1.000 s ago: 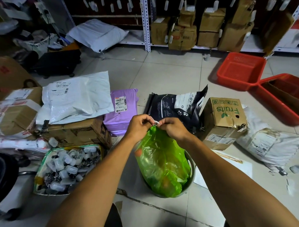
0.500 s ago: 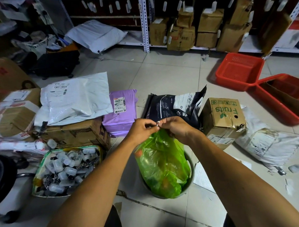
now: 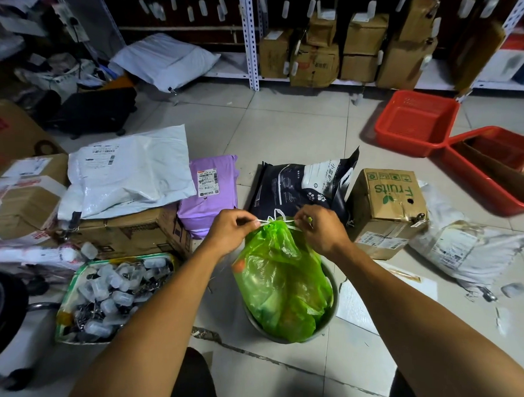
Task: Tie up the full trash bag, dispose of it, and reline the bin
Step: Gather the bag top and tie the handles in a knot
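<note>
Over tiled floor [image 3: 287, 133], both hands' grip apparently pinches drawstring [image 3: 276, 220].

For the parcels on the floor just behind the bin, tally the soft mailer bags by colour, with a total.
White mailer bag: 1
Purple mailer bag: 1
Dark mailer bag: 1
Total: 3

- The trash bag [image 3: 281, 283] sits in the bin [image 3: 333, 294], low in the middle of the floor.
- The left hand [image 3: 231, 230] and right hand [image 3: 321, 228] meet at the bag's top, one on each side.
- A tray of small bottles [image 3: 112, 294] lies left of the bin.
- A paper sheet [image 3: 358, 304] lies just right of it.
- A fruits box [image 3: 386, 209] stands behind and to the right.
- Two baskets [image 3: 414, 124] lie farther right, before the shelves [image 3: 249, 38].
- A mailer [image 3: 126, 174] rests on cartons at the left.
</note>
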